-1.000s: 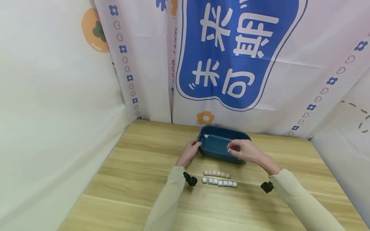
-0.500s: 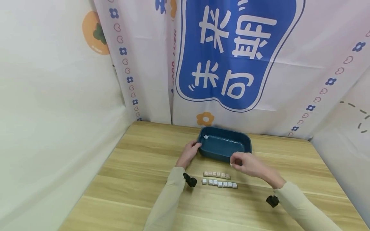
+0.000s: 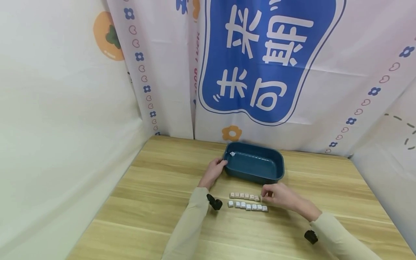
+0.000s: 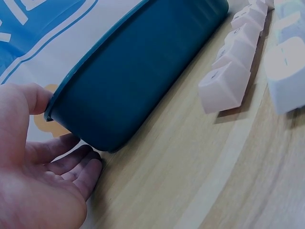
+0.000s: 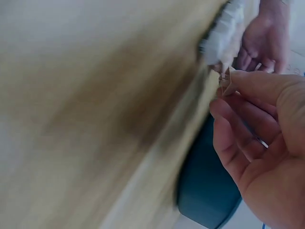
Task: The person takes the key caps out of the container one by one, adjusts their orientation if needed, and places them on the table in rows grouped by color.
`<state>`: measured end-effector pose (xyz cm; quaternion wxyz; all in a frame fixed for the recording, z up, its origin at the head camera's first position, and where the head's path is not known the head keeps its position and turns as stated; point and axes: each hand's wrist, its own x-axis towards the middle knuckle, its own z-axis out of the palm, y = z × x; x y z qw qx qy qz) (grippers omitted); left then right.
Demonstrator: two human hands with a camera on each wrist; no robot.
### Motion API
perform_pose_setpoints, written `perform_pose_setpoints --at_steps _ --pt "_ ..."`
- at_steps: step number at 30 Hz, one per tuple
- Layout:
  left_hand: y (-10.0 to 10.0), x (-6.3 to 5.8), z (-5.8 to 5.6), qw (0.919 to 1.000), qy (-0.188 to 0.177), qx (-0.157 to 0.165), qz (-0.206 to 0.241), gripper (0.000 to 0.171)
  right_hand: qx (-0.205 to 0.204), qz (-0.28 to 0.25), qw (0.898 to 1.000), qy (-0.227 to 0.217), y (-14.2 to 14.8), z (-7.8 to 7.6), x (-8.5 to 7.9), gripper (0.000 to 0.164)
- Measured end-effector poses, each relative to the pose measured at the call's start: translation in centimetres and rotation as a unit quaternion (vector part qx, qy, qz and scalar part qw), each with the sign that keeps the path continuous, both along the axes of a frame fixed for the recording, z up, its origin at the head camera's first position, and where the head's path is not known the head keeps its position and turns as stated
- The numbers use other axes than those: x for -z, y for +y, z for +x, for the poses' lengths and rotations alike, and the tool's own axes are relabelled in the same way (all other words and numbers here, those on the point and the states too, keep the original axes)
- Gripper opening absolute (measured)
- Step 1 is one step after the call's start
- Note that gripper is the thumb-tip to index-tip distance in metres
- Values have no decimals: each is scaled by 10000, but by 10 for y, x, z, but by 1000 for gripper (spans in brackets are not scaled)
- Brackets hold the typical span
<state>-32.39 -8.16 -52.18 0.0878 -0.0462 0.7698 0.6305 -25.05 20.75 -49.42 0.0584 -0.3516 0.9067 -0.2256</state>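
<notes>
My left hand [image 3: 213, 171] grips the left end of a dark blue-green plastic tray [image 3: 253, 163]. In the left wrist view its thumb lies over the rim and the other fingers curl beneath the corner. Between thumb and fingertips, my right hand [image 3: 282, 196] pinches a small beige keycap [image 5: 228, 82], best seen in the right wrist view. That hand is at the right end of a row of pinkish-beige keycaps [image 3: 242, 195], just above the table. Nearer me runs a second row, of white keycaps [image 3: 248, 207], its leftmost one set apart by a gap.
One pale keycap [image 3: 232, 154] lies in the tray's far left corner. The wood-grain table [image 3: 156, 202] meets a printed cloth [image 3: 172, 90] behind the tray, and pale cloth walls stand at both sides.
My right hand has come from over the tray toward me, down to the right end of the beige row, still pinching the keycap. The left hand keeps its place on the tray.
</notes>
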Motion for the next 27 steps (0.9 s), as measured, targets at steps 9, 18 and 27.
perform_pose_setpoints --at_steps 9,18,27 --pt "1 2 -3 10000 30 -42 -6 59 -52 106 9990 430 0 1 11 8" --pt "1 5 -4 10000 45 -30 37 58 -22 162 9987 488 -2 2 14 9" --pt "1 2 -3 10000 40 -59 -38 57 -247 91 9987 431 -3 1 8 8"
